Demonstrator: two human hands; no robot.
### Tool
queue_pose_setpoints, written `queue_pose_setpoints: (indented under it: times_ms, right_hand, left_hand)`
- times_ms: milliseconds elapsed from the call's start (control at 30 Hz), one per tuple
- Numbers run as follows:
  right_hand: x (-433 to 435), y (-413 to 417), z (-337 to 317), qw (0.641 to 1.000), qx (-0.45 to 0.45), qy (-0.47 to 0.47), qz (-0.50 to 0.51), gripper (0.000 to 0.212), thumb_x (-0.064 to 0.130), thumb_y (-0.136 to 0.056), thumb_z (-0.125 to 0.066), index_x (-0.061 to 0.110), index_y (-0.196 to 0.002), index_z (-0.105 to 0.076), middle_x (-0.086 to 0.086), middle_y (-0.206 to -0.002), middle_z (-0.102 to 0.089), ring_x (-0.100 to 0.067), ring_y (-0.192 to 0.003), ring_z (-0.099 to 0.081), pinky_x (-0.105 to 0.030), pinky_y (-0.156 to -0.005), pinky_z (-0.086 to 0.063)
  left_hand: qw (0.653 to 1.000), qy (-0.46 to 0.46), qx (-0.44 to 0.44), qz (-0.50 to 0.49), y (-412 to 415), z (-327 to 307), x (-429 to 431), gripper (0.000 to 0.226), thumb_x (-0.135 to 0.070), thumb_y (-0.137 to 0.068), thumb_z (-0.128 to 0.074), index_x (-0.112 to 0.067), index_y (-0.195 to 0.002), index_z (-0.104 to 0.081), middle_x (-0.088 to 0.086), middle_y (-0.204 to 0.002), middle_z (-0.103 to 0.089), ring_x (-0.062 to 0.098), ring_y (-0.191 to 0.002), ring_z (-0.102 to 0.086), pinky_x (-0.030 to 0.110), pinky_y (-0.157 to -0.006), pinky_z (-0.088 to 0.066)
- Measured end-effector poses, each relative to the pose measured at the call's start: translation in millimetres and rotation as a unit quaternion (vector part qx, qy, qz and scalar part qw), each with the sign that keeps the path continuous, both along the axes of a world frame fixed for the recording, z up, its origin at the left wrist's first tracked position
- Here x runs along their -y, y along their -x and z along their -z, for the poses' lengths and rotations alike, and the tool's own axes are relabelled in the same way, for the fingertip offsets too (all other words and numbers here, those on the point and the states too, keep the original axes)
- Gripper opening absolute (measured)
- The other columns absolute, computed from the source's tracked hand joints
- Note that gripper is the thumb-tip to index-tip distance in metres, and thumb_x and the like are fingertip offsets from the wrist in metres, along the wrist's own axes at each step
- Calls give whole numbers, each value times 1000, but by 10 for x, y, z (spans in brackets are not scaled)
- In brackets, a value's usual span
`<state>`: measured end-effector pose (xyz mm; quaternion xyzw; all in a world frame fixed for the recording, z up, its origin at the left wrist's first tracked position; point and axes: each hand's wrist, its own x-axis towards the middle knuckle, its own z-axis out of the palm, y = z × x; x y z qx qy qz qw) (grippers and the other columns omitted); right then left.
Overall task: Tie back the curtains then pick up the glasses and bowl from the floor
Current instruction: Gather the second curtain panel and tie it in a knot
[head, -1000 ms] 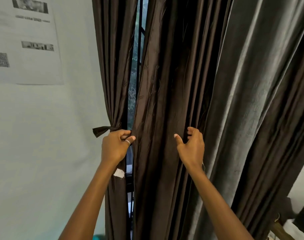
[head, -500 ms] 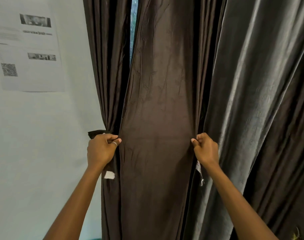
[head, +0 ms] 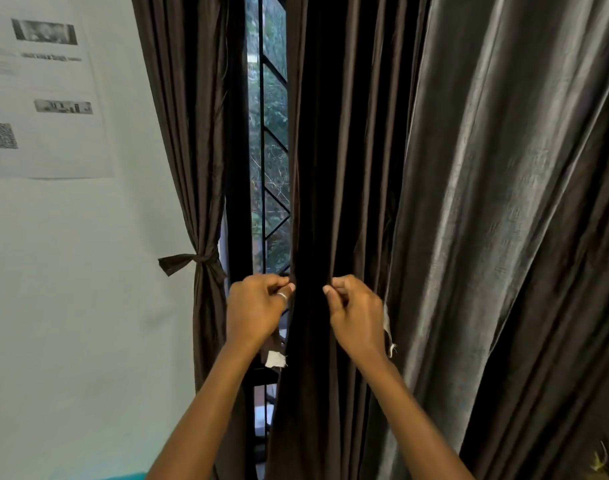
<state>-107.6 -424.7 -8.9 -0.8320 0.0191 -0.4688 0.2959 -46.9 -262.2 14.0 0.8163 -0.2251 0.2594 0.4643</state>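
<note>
Left hand and right hand pinch curtain (bunched).

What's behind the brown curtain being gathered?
Through the gap left of the brown curtain, a black window grille and green foliage show. Whatever lies directly behind the folds is covered.

My 2 bare forearms rise from the bottom of the frame and converge slightly toward its centre. My left hand sits just left of centre with its back toward me, fingers curled, thumb and forefinger pinching the left edge of the dark curtain panel. My right hand is level with it, just right of centre, fingers curled round a fold of the same panel. The hands are near each other but apart.
</note>
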Motion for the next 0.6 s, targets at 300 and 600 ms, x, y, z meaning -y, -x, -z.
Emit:
queue_pose_setpoints:
  times_ms: [300,600]
  right_hand:
    - [-196,-109,49,995,-9,-25,-98,13,10,-97,-62,10,-108,-69,5,-98,-63,-2,-89,-62,-2,-78,-42]
    - [-360,-114,101,986,-27,-70,-152,14,4,-91,-64,12,-102,-70,6,-87,-54,-6,-78,-59,-8,-65,-42]
  left_hand:
    - [997,-9,-41,60,22,-23,106,24,-22,-89,-72,-17,-112,-76,-4,-103,-77,4,-94,-71,24,-90,-57]
    - [996,13,-89,9,64,-126,125,36,-60,-83,-67,-25,-83,-71,-8,-69,-70,1,-67,-66,23,-62,-55]
